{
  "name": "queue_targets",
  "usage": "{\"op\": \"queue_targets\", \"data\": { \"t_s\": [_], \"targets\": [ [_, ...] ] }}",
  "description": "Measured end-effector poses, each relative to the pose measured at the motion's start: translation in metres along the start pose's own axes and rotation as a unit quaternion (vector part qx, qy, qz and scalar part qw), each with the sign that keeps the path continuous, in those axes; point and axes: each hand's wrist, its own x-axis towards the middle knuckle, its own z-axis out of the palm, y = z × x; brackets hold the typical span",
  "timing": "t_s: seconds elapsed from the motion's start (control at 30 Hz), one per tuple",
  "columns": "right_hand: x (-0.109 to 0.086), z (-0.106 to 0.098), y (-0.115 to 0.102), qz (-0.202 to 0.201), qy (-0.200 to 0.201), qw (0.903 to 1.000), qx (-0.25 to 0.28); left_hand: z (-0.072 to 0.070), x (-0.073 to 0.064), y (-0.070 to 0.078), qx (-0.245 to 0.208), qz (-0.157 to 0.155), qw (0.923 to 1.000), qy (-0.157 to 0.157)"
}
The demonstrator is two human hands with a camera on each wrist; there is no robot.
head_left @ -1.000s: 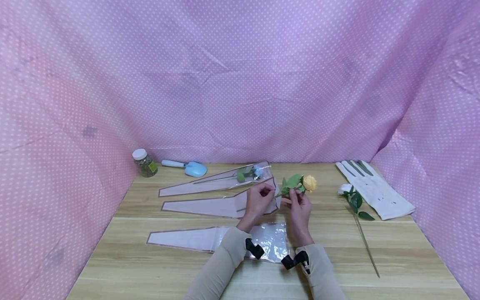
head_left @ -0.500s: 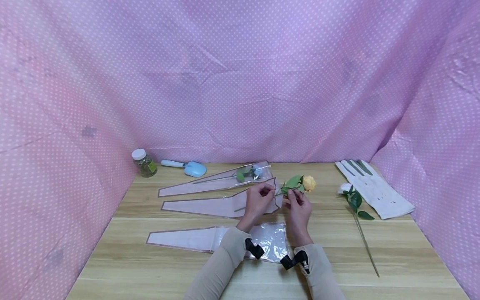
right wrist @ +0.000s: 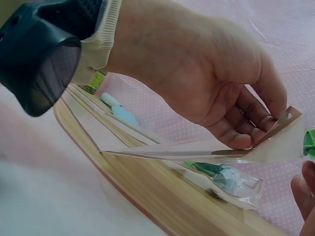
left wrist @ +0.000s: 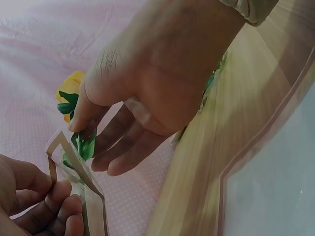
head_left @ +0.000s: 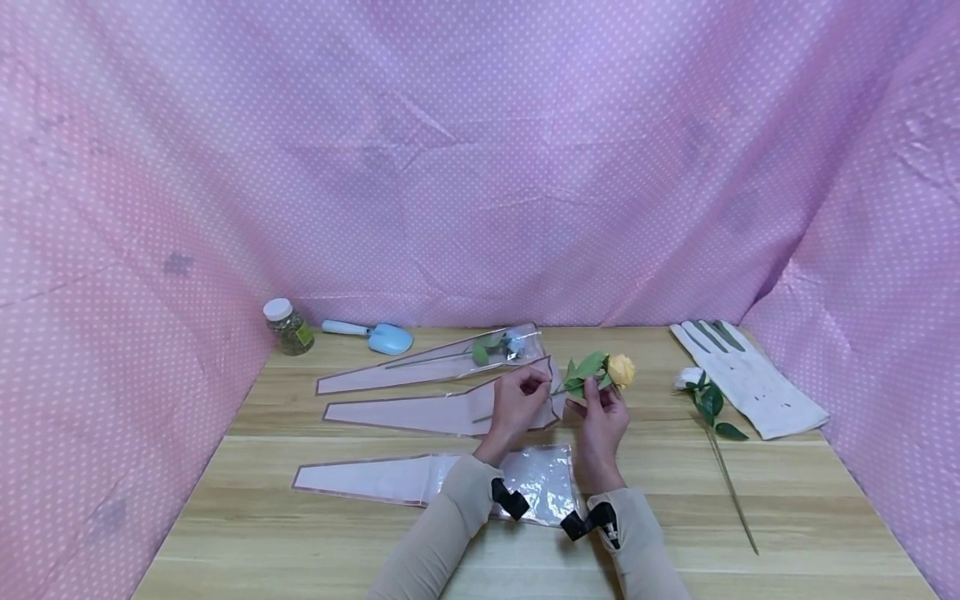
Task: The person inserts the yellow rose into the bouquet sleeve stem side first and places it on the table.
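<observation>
A yellow rose (head_left: 621, 370) with green leaves lies across the mouth of the middle flower sleeve (head_left: 405, 415), its bloom outside to the right and its lower stem inside. My left hand (head_left: 516, 407) pinches the sleeve's edge at the mouth; in the left wrist view the lifted brown-edged rim (left wrist: 74, 160) stands apart around the stem. My right hand (head_left: 602, 429) pinches the rose just below its bloom, thumb against the leaves. In the right wrist view only a few right fingertips (right wrist: 302, 191) show at the edge, and the bloom is out of view.
Behind lies a sleeve holding a light blue rose (head_left: 515, 343); another sleeve (head_left: 367, 479) lies in front, under the forearms. A white rose (head_left: 690, 378) and a pair of gloves (head_left: 765, 383) are at right. A jar (head_left: 291, 329) and blue trowel (head_left: 390, 338) stand back left.
The rose slid slightly left, then slightly right again. My right hand's grip has shifted a little toward the bloom. My left hand has stayed at the sleeve's mouth.
</observation>
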Motion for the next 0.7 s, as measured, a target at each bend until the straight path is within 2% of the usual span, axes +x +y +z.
{"op": "queue_targets", "data": {
  "t_s": [0.23, 0.37, 0.6, 0.7],
  "targets": [
    [-0.002, 0.001, 0.002, -0.001, -0.019, 0.9998, -0.010, 0.001, 0.001, 0.002, 0.003, 0.002, 1.0000, 0.006],
    [-0.003, 0.003, 0.003, -0.008, -0.013, 0.9998, -0.011, 0.000, 0.000, 0.005, 0.000, 0.004, 1.0000, 0.009],
    [-0.006, 0.001, 0.006, 0.005, -0.001, 0.9967, -0.081, 0.000, 0.000, 0.011, -0.023, -0.006, 0.9997, 0.009],
    [-0.006, 0.002, 0.007, 0.009, 0.004, 0.9961, -0.088, 0.000, -0.001, 0.011, -0.027, -0.008, 0.9996, 0.009]
  ]
}}
